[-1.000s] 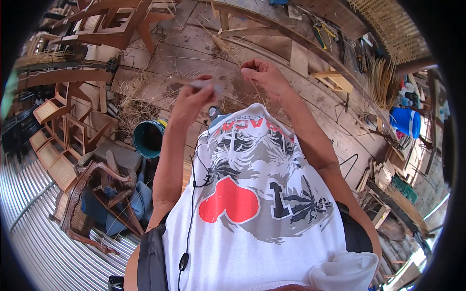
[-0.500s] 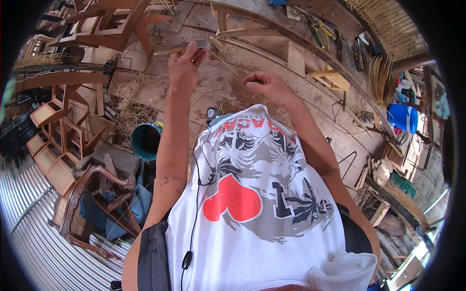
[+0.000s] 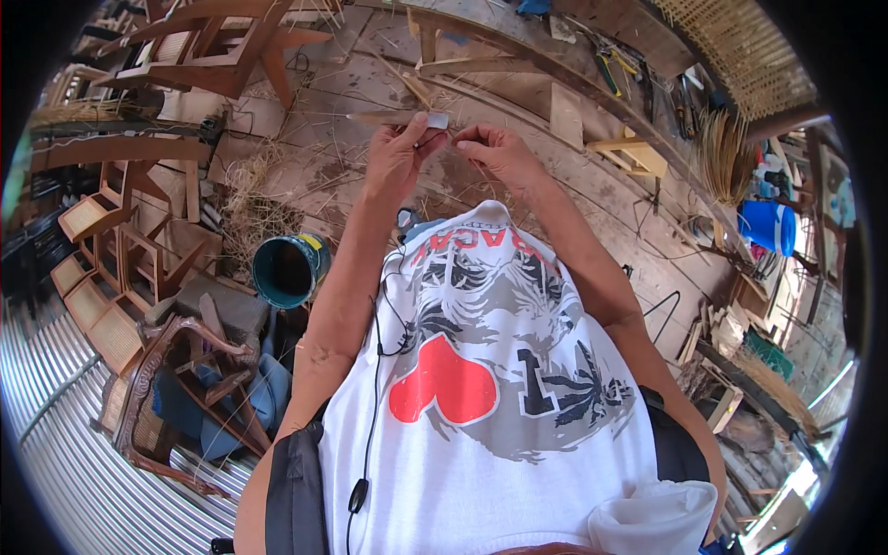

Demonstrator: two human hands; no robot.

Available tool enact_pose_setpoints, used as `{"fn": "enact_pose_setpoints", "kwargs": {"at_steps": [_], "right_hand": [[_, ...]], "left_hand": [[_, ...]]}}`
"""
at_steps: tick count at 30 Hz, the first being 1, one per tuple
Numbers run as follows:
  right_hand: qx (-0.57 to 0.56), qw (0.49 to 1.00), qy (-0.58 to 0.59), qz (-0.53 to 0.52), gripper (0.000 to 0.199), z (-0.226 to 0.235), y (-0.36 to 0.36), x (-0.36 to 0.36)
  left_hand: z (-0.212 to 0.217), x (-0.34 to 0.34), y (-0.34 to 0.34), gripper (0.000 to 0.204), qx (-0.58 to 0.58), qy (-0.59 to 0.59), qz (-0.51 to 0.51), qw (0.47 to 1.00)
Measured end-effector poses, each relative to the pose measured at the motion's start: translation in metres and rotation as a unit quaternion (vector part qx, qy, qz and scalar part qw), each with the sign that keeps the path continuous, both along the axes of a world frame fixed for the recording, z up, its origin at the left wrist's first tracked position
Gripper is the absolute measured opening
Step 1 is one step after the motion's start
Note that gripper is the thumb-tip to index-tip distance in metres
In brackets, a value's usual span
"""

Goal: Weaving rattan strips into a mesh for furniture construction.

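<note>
The person's left hand is at the upper centre of the frame, closed firmly around a flat tool, with the thumb laid along its upper face. The tool lies roughly level across the frame: its tapered, wood-coloured end points left, and its pale, squared end points right, near the other hand. The right hand sits just beside it, right of centre, with thumb and fingertips in a narrow pinch; whether a thin strand lies between them cannot be told.

Beyond the hands is a plank floor, and a heap of straw-like strips lies on it left of the left hand. Just below that heap stands a teal bucket. Wooden chair frames fill the upper left, and a carved chair frame rests at the lower left. A long wooden beam crosses the upper right, with yellow-handled pliers near it. At the right edge, a blue bucket stands below a bundle of cane.
</note>
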State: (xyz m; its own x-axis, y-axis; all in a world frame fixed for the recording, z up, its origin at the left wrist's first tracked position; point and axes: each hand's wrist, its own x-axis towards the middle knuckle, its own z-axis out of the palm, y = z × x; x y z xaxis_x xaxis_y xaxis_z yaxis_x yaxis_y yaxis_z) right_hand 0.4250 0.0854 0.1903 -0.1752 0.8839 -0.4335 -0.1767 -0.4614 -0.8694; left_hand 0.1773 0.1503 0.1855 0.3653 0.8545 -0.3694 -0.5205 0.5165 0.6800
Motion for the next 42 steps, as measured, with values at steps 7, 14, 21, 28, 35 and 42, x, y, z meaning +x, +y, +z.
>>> {"fn": "enact_pose_setpoints", "kwargs": {"at_steps": [7,14,21,28,35,42], "right_hand": [[0.016,1.0,0.01,0.02,0.027,-0.001,-0.009,-0.001],[0.013,1.0,-0.011,0.023,0.025,0.0,-0.008,-0.009],[-0.004,0.999,0.038,0.0,0.022,0.002,-0.009,-0.024],[0.0,0.994,-0.045,0.101,0.025,0.007,-0.037,0.026],[0.009,0.992,-0.079,0.099,0.022,0.009,-0.048,0.045],[-0.001,0.993,-0.065,0.102,0.02,-0.002,-0.041,0.02]], "left_hand": [[-0.001,-0.036,0.038,0.021,0.055,0.042,0.13,0.989],[0.024,-0.025,0.016,0.017,0.027,-0.009,0.089,0.996],[-0.006,-0.03,0.013,0.018,0.049,0.019,0.098,0.994],[-0.013,-0.163,0.084,0.018,0.065,0.095,0.272,0.955],[0.005,-0.193,0.097,0.029,0.086,0.008,0.24,0.967],[-0.009,-0.171,0.076,0.04,0.053,-0.161,0.187,0.968]]}}
